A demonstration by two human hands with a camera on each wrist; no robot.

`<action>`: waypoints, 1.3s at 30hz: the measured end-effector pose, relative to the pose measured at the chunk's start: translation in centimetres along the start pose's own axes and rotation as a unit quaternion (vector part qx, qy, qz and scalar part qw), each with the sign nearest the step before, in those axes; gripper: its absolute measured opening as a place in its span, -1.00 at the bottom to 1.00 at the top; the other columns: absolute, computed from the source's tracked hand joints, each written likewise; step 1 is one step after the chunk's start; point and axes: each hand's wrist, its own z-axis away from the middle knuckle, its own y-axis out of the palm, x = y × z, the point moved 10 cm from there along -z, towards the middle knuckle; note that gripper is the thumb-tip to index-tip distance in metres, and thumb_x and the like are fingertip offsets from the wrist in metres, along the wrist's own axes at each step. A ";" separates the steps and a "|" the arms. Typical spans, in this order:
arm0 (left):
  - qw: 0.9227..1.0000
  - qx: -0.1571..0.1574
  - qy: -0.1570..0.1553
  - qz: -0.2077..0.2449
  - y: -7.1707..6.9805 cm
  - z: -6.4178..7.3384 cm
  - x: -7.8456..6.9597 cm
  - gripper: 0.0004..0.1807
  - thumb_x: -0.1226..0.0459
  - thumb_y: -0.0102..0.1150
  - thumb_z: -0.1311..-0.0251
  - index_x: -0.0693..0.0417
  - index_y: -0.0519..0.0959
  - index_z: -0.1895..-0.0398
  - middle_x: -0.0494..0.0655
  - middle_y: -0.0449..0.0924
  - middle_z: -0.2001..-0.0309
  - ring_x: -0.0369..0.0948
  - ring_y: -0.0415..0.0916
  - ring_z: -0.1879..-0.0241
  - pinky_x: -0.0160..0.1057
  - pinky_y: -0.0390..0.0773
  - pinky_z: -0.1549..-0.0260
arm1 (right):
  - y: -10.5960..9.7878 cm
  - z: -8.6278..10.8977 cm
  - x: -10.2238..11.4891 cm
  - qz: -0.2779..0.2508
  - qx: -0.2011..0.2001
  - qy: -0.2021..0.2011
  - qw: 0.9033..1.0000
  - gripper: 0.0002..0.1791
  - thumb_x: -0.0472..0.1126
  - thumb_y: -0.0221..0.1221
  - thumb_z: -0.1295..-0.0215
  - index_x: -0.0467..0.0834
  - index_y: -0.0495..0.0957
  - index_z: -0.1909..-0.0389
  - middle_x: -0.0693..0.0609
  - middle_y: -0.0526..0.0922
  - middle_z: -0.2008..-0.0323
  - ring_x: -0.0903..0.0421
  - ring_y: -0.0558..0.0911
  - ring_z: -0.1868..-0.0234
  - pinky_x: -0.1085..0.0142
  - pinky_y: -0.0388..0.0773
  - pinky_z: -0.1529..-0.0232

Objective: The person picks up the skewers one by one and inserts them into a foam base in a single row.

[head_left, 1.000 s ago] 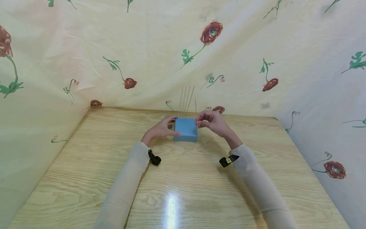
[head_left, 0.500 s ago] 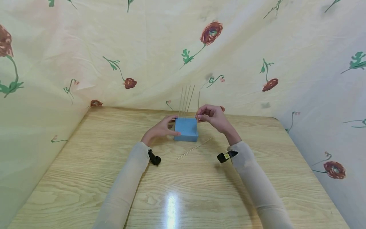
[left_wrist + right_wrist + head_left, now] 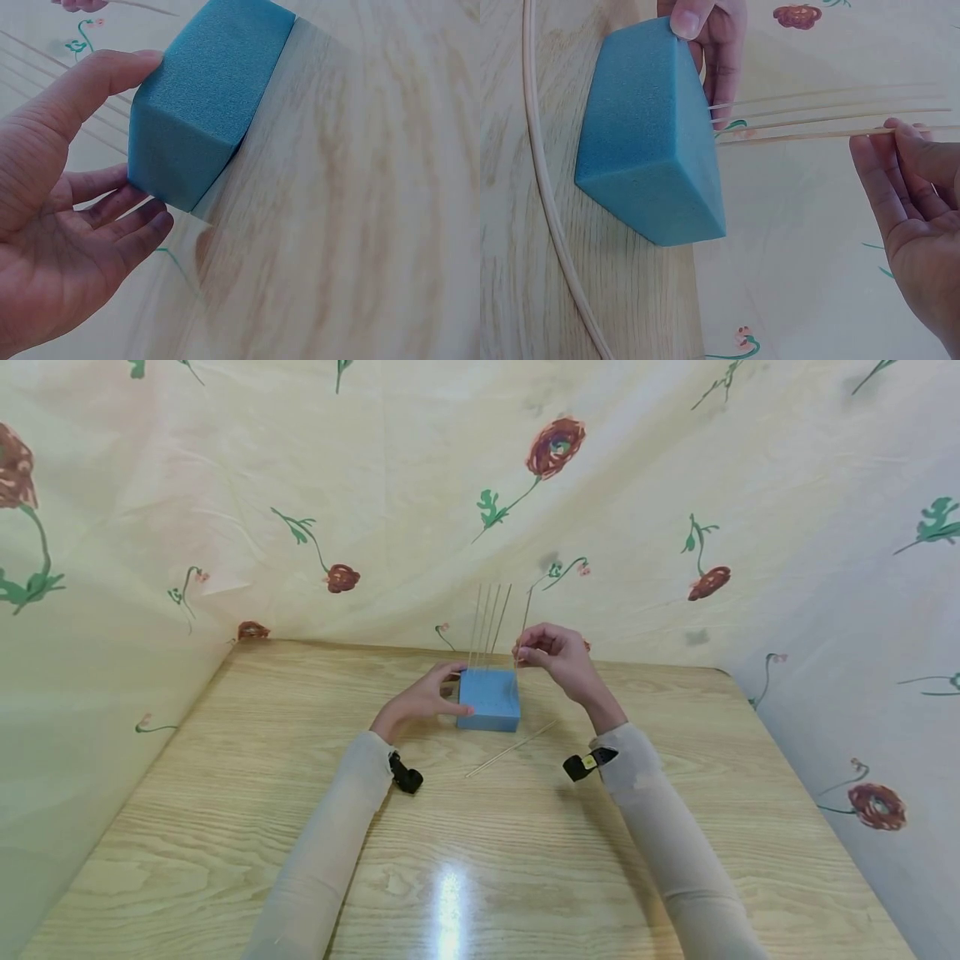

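Note:
A blue foam block [image 3: 489, 697] sits on the wooden table, several thin wooden sticks [image 3: 483, 627] standing in its far part. My left hand [image 3: 422, 697] grips the block from its left side, thumb on the near top edge and fingers behind, as the left wrist view of the block [image 3: 217, 71] also shows. Beyond the block's right side, my right hand [image 3: 564, 662] pinches another thin stick [image 3: 527, 606] between thumb and fingers. This stick points up and leans slightly right. In the right wrist view, the lower end of the pinched stick [image 3: 802, 137] overlaps the block's top face.
Loose thin sticks [image 3: 510, 750] lie close together on the table [image 3: 337, 843], in front of the block. A cloth with printed flowers [image 3: 420, 485] hangs behind the table and along both sides. Each wrist wears a black strap [image 3: 405, 774].
My right hand has risen from beside the block's right edge, and the pinched stick has gone up with it, tipping a little right. The left hand and block stay put.

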 end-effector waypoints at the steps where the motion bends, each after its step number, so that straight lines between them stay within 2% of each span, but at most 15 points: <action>1: 1.000 0.000 0.000 -0.003 0.0 0.0 0.0 0.00 0.17 0.44 -0.23 0.03 0.06 -0.63 0.07 -0.07 -0.61 0.06 0.00 -0.57 0.18 0.22 -0.48 | -0.1 -0.1 0.1 -0.001 -0.005 -0.003 1.000 -0.85 -0.45 0.23 -0.37 -0.45 0.54 0.12 0.00 0.72 0.26 0.10 0.74 0.23 0.23 0.76 0.10; 7: 1.000 0.001 -0.001 -0.005 -0.1 0.0 0.2 0.01 0.15 0.44 -0.23 0.00 0.05 -0.64 0.06 -0.09 -0.62 0.06 -0.04 -0.59 0.21 0.19 -0.49 | -0.3 -0.9 0.5 -0.008 -0.025 -0.030 0.999 -0.84 -0.45 0.21 -0.39 -0.50 0.53 0.13 -0.04 0.70 0.25 0.05 0.72 0.20 0.23 0.75 0.09; 12: 1.000 0.000 -0.004 -0.002 -0.1 0.1 0.2 0.01 0.15 0.44 -0.23 0.00 0.05 -0.64 0.06 -0.09 -0.61 0.06 -0.03 -0.59 0.21 0.19 -0.48 | -0.5 -1.4 0.5 -0.020 -0.042 -0.036 0.998 -0.92 -0.47 0.21 -0.38 -0.43 0.57 0.17 -0.01 0.70 0.26 0.14 0.72 0.21 0.28 0.75 0.11; 15: 1.000 -0.001 -0.005 -0.001 -0.1 0.1 0.2 0.01 0.14 0.45 -0.22 0.00 0.05 -0.64 0.06 -0.09 -0.61 0.05 -0.03 -0.58 0.20 0.20 -0.48 | -0.5 -1.6 0.4 -0.034 -0.052 -0.036 0.997 -0.94 -0.49 0.20 -0.37 -0.41 0.57 0.19 0.02 0.71 0.27 0.17 0.72 0.21 0.33 0.74 0.13; 19: 1.000 -0.002 -0.005 -0.004 -0.1 0.1 0.1 0.02 0.14 0.45 -0.22 0.01 0.05 -0.64 0.06 -0.10 -0.62 0.06 -0.04 -0.59 0.21 0.19 -0.49 | -0.4 -1.9 0.0 -0.047 -0.062 -0.032 0.996 -0.89 -0.50 0.19 -0.38 -0.50 0.53 0.17 0.03 0.71 0.28 0.18 0.72 0.23 0.34 0.74 0.14; 24: 1.000 -0.002 -0.002 -0.007 -0.1 0.0 0.1 0.01 0.16 0.45 -0.22 0.04 0.05 -0.64 0.08 -0.10 -0.62 0.07 -0.03 -0.58 0.20 0.19 -0.49 | -0.4 -2.1 -0.4 -0.044 -0.075 -0.030 0.996 -0.83 -0.51 0.19 -0.37 -0.57 0.49 0.13 0.04 0.70 0.29 0.17 0.71 0.25 0.33 0.75 0.16; 34: 1.000 -0.002 -0.001 -0.001 -0.1 0.1 0.0 0.02 0.18 0.46 -0.21 0.06 0.05 -0.63 0.09 -0.09 -0.61 0.08 0.00 -0.58 0.19 0.21 -0.49 | 0.0 -2.6 -1.1 -0.039 -0.087 -0.021 0.995 -0.86 -0.48 0.20 -0.38 -0.51 0.53 0.13 0.02 0.69 0.29 0.17 0.71 0.25 0.34 0.74 0.15; 39: 1.000 -0.002 -0.003 -0.003 -0.1 0.1 0.0 0.03 0.17 0.46 -0.20 0.05 0.05 -0.63 0.08 -0.09 -0.61 0.07 0.00 -0.58 0.18 0.21 -0.49 | 0.1 -2.8 -1.6 -0.030 -0.095 -0.013 0.995 -0.82 -0.48 0.20 -0.39 -0.55 0.52 0.11 0.01 0.67 0.30 0.18 0.70 0.26 0.35 0.74 0.15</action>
